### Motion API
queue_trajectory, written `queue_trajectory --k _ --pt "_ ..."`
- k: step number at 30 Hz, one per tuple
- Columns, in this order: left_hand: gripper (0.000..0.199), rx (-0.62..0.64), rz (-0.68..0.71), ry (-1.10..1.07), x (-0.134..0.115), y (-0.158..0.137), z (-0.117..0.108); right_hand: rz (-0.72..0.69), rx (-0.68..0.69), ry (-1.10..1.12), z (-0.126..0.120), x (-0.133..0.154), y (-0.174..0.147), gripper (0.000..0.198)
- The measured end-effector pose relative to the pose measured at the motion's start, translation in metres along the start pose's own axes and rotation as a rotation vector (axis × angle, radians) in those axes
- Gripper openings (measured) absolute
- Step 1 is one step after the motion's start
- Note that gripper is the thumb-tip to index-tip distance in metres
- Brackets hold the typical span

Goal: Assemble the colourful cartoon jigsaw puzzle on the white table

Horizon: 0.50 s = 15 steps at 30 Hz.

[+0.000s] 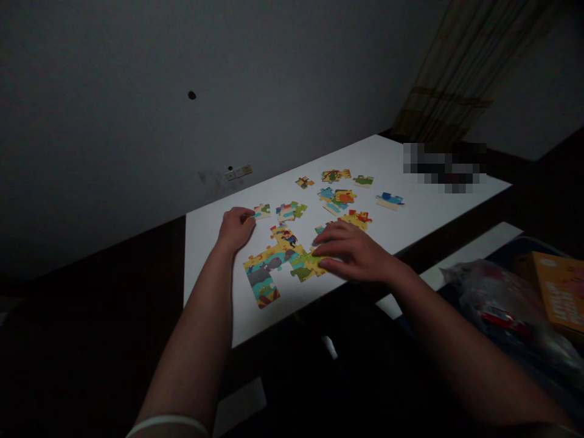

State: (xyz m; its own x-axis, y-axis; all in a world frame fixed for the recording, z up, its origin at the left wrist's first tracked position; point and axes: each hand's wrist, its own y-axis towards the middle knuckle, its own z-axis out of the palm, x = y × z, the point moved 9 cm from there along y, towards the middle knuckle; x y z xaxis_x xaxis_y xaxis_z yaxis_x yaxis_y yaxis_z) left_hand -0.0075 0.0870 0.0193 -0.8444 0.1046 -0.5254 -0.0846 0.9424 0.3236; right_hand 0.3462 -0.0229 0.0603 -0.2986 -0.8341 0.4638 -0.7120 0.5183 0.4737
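Mid-frame, I see animal-patterned jigsaw pieces [274, 264] in yellow, teal and green against my plain white worktop [365, 152].

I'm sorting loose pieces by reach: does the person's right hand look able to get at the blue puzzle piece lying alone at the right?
Probably yes: the right hand is fairly near the blue puzzle piece, mostly bare tabletop lies between, and nothing appears to cover it.

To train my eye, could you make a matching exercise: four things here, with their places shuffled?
1. joined jigsaw section
2. orange box
3. wall socket
4. curtain

A. hanging at upper right
B. low on the wall
C. on the white table
D. beside the clear plastic bag

Pairs: 1-C, 2-D, 3-B, 4-A.
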Motion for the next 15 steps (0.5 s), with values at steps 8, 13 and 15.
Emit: queue_trajectory --k 8,13,15 --pt "0.025 0.013 0.012 -0.004 -0.002 0.000 -0.001 -0.147 0.171 -0.122 0.015 0.016 0.003 0.027" --pt "0.026 0.016 0.006 0.010 -0.001 0.000 -0.001 -0.166 0.226 -0.147 0.020 0.020 0.004 0.034" --pt "0.027 0.025 0.002 0.010 -0.001 0.000 -0.001 -0.148 0.234 -0.134 0.021 0.018 0.005 0.034"
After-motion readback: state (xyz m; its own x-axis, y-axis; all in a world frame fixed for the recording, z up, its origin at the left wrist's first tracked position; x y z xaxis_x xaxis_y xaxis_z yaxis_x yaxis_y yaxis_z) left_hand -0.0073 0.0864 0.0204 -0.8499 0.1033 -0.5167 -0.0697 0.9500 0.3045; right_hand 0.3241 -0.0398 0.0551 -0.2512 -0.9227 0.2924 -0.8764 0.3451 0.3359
